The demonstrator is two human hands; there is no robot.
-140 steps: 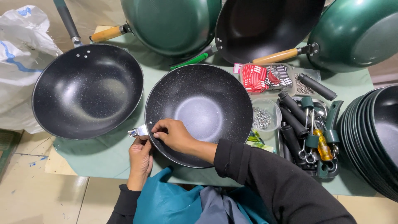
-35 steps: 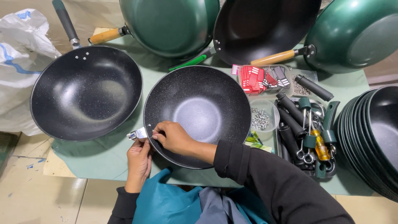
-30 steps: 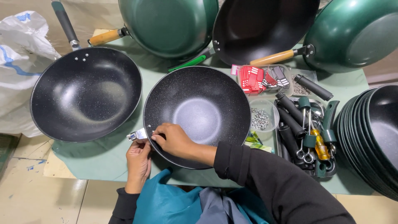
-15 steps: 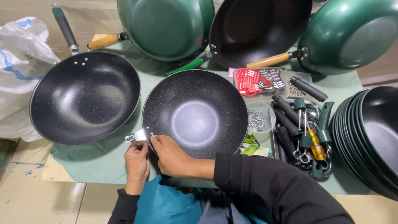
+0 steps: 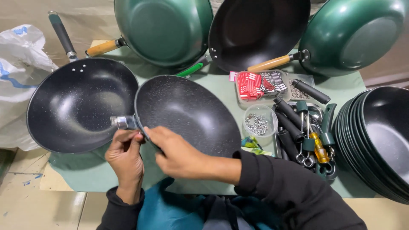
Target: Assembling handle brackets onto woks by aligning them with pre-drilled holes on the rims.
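Head view: left of middle wok (image 5: 191, 115), a handled black wok (image 5: 81, 104). At its near-left rim, left hand (image 5: 125, 157) with fingers closed on metal bracket (image 5: 123, 122); right hand (image 5: 177, 153) pinching rim beside. Right of it, screw bowl (image 5: 260, 121), stacked pans (image 5: 379, 140).

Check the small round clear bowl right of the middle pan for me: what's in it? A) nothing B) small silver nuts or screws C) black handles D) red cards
B: the clear bowl beside the black pan holds a heap of small silvery metal fasteners; their exact kind is too small to tell.
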